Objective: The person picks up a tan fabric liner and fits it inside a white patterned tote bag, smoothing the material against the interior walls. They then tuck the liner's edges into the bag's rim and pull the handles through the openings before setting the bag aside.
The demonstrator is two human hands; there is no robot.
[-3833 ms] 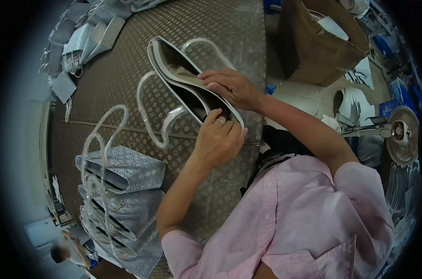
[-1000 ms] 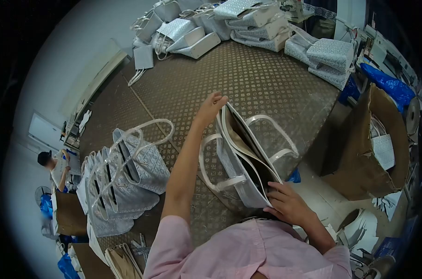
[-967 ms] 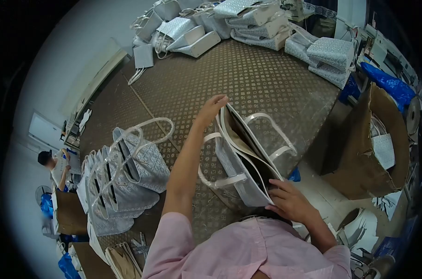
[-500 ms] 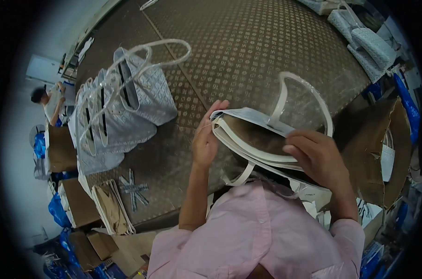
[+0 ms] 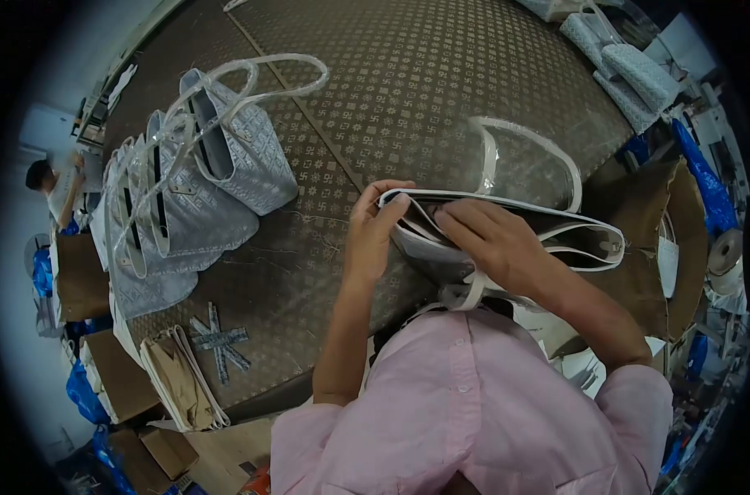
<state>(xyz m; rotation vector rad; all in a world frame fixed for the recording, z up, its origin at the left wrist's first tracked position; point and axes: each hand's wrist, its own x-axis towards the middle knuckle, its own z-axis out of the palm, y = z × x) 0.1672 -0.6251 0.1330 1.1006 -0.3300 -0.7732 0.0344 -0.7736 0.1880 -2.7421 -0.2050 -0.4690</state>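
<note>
Head view is showing a person in a pink shirt [image 5: 466, 396] holding a pale, white-rimmed bag [image 5: 428, 249] right at the near edge of the patterned desk [image 5: 375, 91], just in front of their body. The left hand [image 5: 379, 216] is pinching the bag's left end, thumb resting at the rim and fingers wrapping around the outside. The right hand [image 5: 480, 235] is dipping its fingertips into the opening near that same end, fingers bent and sitting close together. Can't tell if they're pinching anything in there, tbh, since the hand itself is covering that spot.

One handle [image 5: 571, 165] is looping out over the desk on the far side, and the other handle [image 5: 475, 290] is hanging toward the shirt. The bag's mouth is gaping at the right end, so the inner pockets are showing.

Over to the left, a row of silvery patterned bags [image 5: 251, 157] is standing with clear-wrapped handles sticking up. Some crossed strips [image 5: 220, 340] are lying below them, beside a stack of tan pieces [image 5: 181, 384]. On the right, a cardboard box [image 5: 684, 239] is holding something white, and another person [image 5: 61, 194] is working at far left.
</note>
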